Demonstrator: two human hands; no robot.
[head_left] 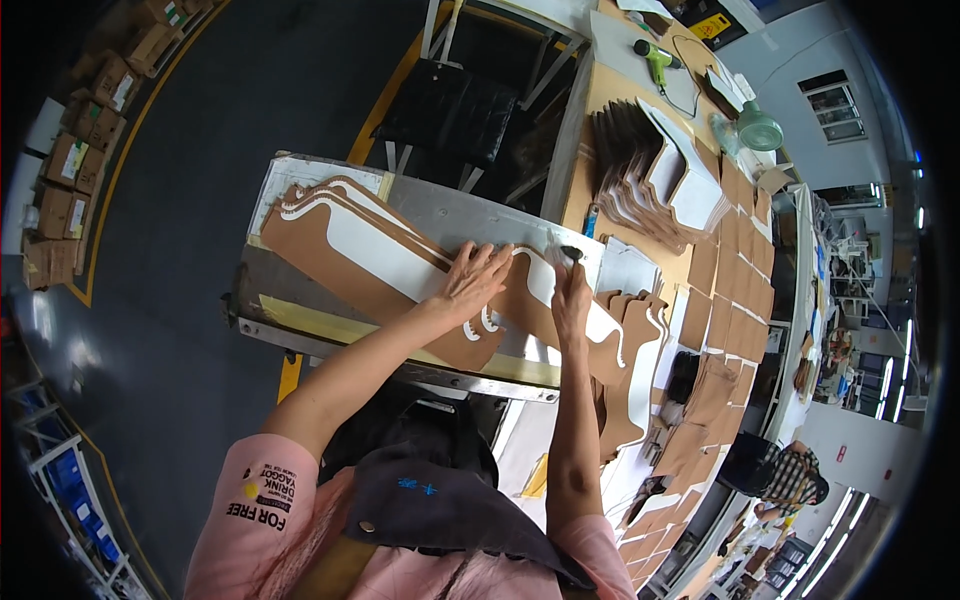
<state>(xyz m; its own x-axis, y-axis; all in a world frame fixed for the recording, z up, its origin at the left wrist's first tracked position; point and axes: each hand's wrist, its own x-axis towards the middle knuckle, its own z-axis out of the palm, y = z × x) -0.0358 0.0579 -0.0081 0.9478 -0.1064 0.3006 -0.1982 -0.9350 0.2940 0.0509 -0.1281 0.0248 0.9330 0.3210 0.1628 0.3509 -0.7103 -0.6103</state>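
Dark apron (450, 500) nearest, bottom edge. Brown-and-white curved panels (375, 250) lie on a metal bench (430, 205) just ahead. Left hand (472, 283) rests on them, fingers extended, not gripping. Right hand (572, 302) wrapped around a black-headed tool (572, 253) at the panels' right part. Side table (612, 90) right: stacked panels (635, 375), green heat gun (655, 62) farther off.

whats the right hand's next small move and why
Probably move the dark-headed tool along the curved white strip: the right hand holds it close to that strip, while the left hand lies near its left end, perhaps steadying it.
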